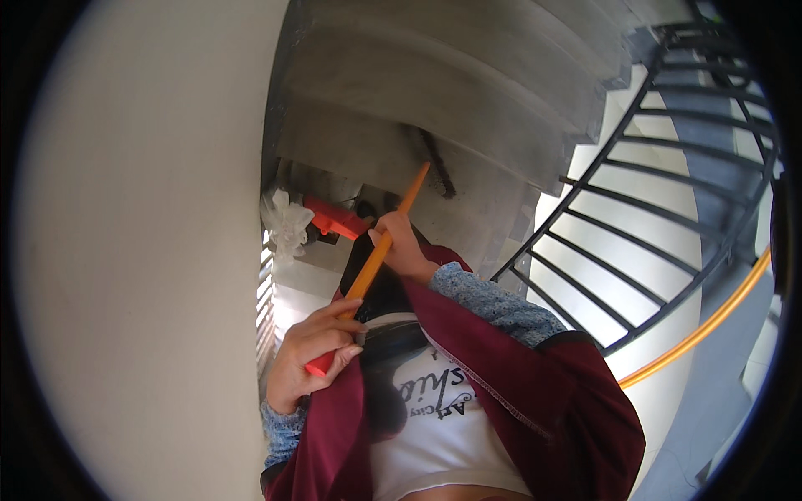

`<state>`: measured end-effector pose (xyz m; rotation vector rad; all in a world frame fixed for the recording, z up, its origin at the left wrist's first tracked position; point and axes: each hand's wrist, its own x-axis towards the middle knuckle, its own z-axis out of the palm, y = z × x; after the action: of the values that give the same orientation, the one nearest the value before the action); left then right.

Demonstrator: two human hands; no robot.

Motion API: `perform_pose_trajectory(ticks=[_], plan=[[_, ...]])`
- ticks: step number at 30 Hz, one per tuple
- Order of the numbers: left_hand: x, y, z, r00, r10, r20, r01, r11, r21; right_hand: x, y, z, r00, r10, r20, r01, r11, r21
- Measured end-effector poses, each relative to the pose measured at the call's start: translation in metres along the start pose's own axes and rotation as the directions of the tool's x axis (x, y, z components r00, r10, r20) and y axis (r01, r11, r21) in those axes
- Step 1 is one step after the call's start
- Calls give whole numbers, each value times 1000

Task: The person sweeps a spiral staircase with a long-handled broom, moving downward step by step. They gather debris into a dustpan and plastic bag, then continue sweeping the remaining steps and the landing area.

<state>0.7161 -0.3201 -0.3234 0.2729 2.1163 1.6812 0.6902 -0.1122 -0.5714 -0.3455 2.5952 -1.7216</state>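
Note:
A broom with an orange handle (411, 197) runs slantwise in front of me, its dark bristle head (437, 163) down on a grey concrete step (359, 125). My left hand (313, 346) is closed round the handle near its red end, close to my body. Farther up the handle, my right hand (405, 246) grips it with the fingers wrapped round. Dark specks of dirt lie by the bristles.
Grey stairs rise ahead. A black metal railing (622, 221) curves along the right, with an orange tube or rail (710, 327) beyond. A pale wall (150, 250) stands at left. Beside it are a clear plastic bag (289, 224) and a red plastic object (334, 219).

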Motion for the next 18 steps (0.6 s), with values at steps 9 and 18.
perform_pose_trajectory(ticks=[9, 18], plan=[[-2, -28, 23, 928, -173, -329, 263, 931, 252, 85, 27, 110, 943, -187, 274, 98, 947, 306], [-33, -38, -8, 838, -143, -527, 158, 987, -17, 96, 4, 118, 941, -185, 284, 134, 973, 188]])
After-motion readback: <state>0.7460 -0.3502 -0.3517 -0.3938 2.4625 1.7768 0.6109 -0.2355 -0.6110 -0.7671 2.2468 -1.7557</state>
